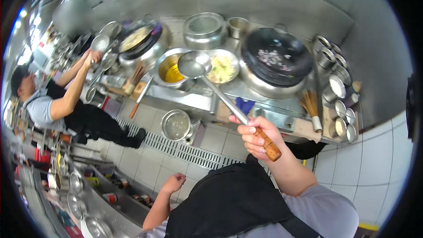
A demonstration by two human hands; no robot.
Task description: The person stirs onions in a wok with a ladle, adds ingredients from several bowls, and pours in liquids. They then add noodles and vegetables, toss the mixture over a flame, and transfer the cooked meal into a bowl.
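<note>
My right hand (255, 139) is wrapped round the wooden handle of a long metal ladle (224, 99). The ladle's round bowl hangs between a pot of yellow oil (172, 72) and a metal bowl of pale yellow and green food (221, 67). To the right, a black wok (277, 57) holds chopped purplish-white pieces. My left hand (174, 182) hangs low beside my black apron, its fingers loosely curled with nothing visible in them.
A co-worker (57, 101) at the left holds a ladle near another wok (136, 39). Metal containers (333, 88) and a bamboo brush (311, 105) stand at the right. A pot (176, 124) sits below the counter, near a floor drain grate (176, 146).
</note>
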